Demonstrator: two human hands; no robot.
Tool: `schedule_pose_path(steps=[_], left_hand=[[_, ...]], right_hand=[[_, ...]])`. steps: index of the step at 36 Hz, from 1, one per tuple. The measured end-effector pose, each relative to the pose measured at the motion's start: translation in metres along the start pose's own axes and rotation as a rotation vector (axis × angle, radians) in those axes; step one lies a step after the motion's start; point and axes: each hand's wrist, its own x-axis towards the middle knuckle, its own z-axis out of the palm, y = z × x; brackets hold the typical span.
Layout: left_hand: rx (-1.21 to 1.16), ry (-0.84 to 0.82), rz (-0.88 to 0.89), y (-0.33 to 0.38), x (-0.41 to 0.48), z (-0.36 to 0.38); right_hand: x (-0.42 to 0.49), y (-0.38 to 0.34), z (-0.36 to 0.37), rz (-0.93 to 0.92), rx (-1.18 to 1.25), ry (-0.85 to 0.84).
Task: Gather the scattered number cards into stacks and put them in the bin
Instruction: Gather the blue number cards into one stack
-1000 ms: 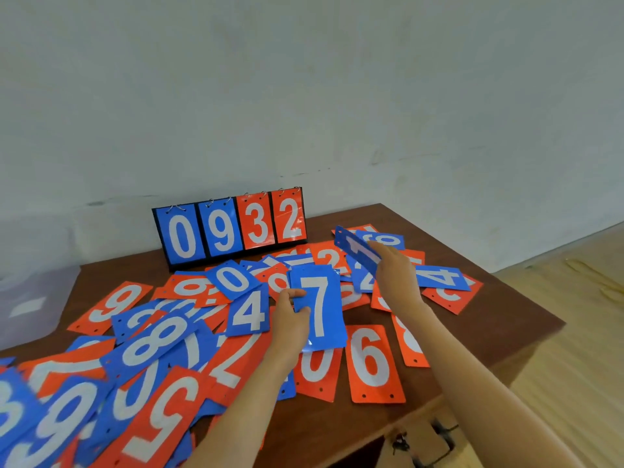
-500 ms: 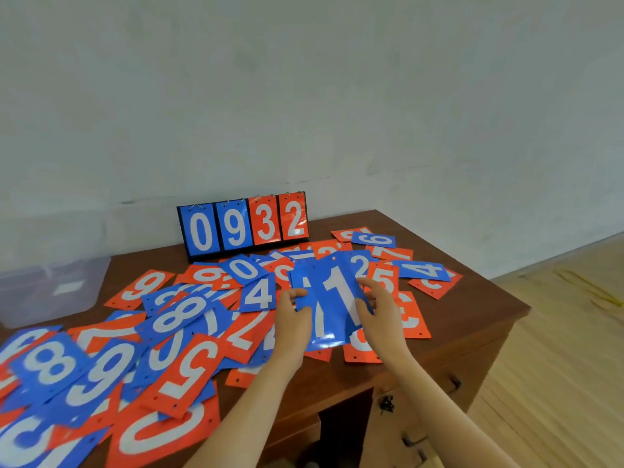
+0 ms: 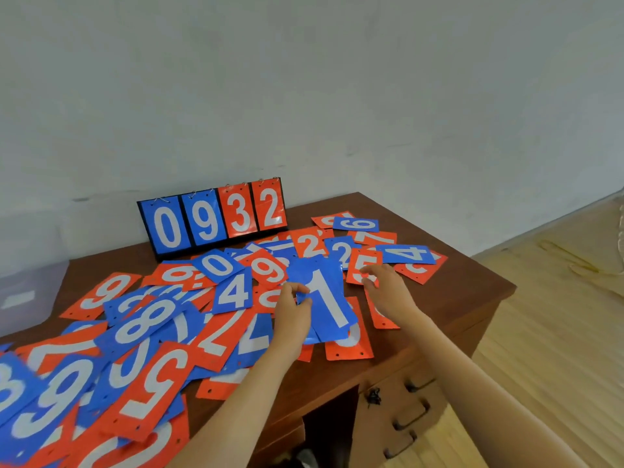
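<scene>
Stack [image 3: 326,298] edge pinched by left hand [image 3: 293,310]; right hand [image 3: 386,290] relaxed beside.

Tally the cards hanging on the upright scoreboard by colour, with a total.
Blue: 2, the 0 card and the 9 card
Orange: 2, the 3 card and the 2 card
Total: 4 on the scoreboard

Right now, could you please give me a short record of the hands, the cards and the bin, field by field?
Left hand: pinches the blue cards, 1 on top
Right hand: fingers straight, at the orange 5 card
Loose cards: scattered and overlapping on the table
Bin: translucent, at the left edge, contents unclear
Scoreboard: upright at the back, reads 0932
</scene>
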Motion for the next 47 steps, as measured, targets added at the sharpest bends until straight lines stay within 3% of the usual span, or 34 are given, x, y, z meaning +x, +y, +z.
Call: schedule_pose_path(steps=[8,21,36,40,47], left_hand=[[-0.029,-0.127,-0.097,0.000,0.051,0.041],[0.014,-0.174,-0.111,-0.013,0.104,0.070],[-0.008,-0.170,-0.124,-0.009,0.089,0.067],[-0.020,-0.177,-0.111,-0.003,0.080,0.061],[-0.070,-0.123,-0.127,0.008,0.063,0.047]], right_hand=[[0.102,0.072,-0.028,0.162,-0.107,-0.138],[0.176,0.104,-0.037,0.277,-0.323,-0.340],[0.164,0.098,-0.033,0.408,-0.454,-0.227],[0.153,0.091,-0.031,0.415,-0.320,-0.043],[0.117,0.056,-0.052,0.212,-0.291,0.171]])
